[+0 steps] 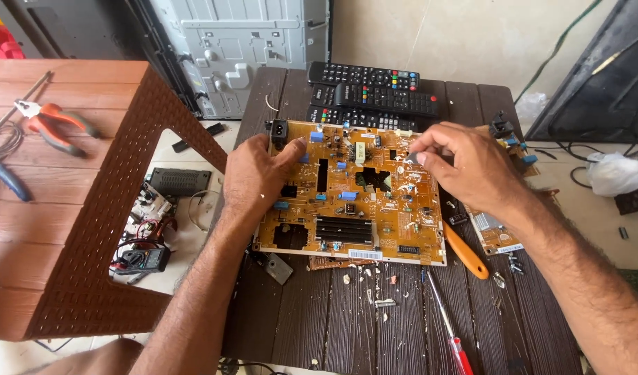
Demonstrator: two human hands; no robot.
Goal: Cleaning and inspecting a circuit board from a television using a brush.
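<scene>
The yellow circuit board [350, 198] lies flat on the dark slatted table [319, 312], looking light, stiff and fragile, best held by its bare edges, as the left hand [253, 177] presses it down, fingers spread, and the right hand [465, 167] pinches a small grey part [416, 159] on top.

A dark brown slatted tabletop [319, 312] lies under the hands. Left of the hands stands a reddish-brown plastic table [90, 208] with a woven-pattern rim. Beyond the hands, a pale cream wall [458, 35] rises, with a grey metal panel [242, 48] leaning against it. Pale floor [597, 201] shows right of the hands, in even daylight
</scene>
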